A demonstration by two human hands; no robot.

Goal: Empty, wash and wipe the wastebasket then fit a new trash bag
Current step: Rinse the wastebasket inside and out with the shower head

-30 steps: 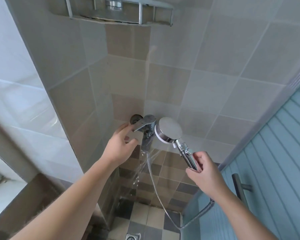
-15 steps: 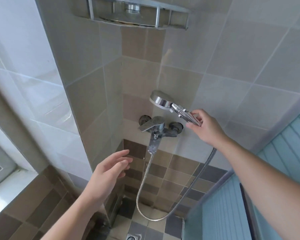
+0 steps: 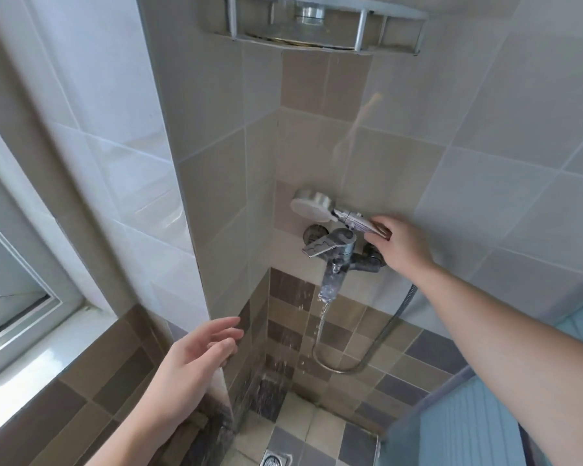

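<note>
- While the right hand (image 3: 399,245) gripped the ribbed chrome handle of the round shower head (image 3: 312,205) above the angular metal faucet (image 3: 330,248), the left hand (image 3: 196,368) hung released, fingers loose.
- Drops fell past glossy tiles toward the floor drain (image 3: 272,460), cut off below.
- The wastebasket lay outside the view.

A chrome shower head (image 3: 312,204) is held level against the tiled wall just above the faucet (image 3: 330,247), its hose (image 3: 381,334) looped below, water dripping
</note>
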